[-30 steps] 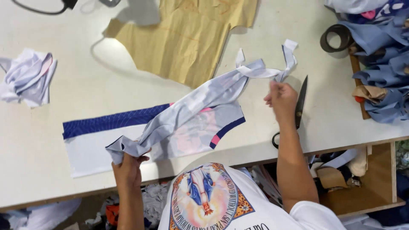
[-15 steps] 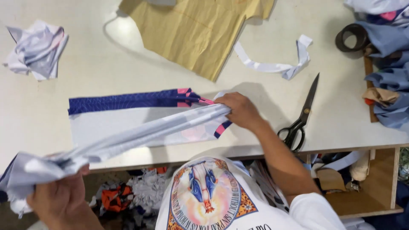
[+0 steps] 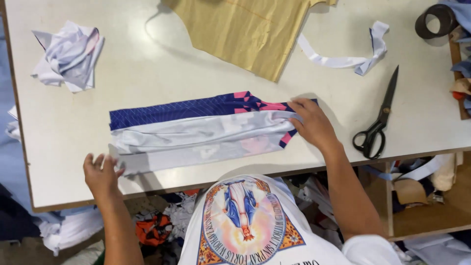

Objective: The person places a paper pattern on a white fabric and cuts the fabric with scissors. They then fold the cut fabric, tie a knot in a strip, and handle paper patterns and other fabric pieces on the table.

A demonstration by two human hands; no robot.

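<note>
Hands flat, open on folded fabric [image 3: 206, 130] atop white table [image 3: 147, 64], scissors [image 3: 378, 118] beside.

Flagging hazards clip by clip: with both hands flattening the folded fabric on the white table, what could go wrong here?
The left hand presses the folded white, navy and pink fabric piece close to the white table's front edge; the fabric could slide off. The black scissors lie just beside the right hand, so a sideways sweep might knock them or nick a finger. The loose white fabric strip could get mixed in.
</note>
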